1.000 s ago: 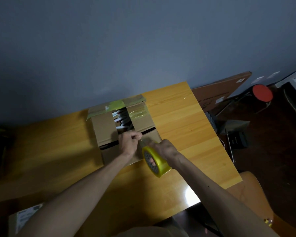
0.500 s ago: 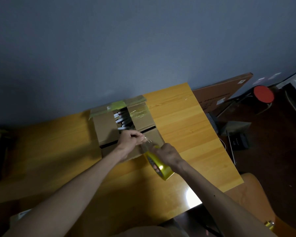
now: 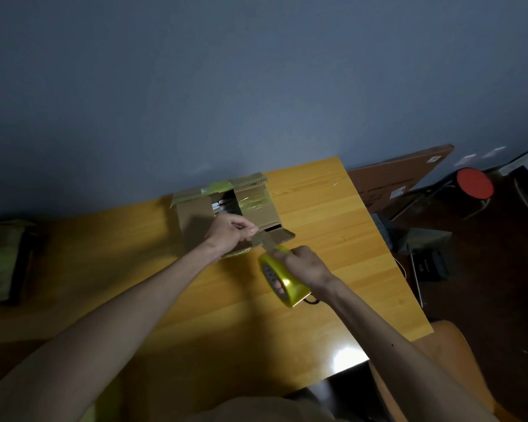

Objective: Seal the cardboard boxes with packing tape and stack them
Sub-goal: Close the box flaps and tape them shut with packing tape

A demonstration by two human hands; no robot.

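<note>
Pinching the pulled tape strip (image 3: 266, 243) at the cardboard box (image 3: 195, 219), which sits by the table (image 3: 333, 239) edge farthest away, the left hand (image 3: 229, 234) faces the right hand (image 3: 307, 264) gripping the yellow tape roll (image 3: 284, 283) (film likely clings; thin cardboard flexes, so press near creases).

Bare left hand (image 3: 229, 234), right hand (image 3: 307, 264), forearms (image 3: 141, 303).

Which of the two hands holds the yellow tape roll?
The right hand grips the yellow tape roll; the left hand pinches the tape's free end.
</note>
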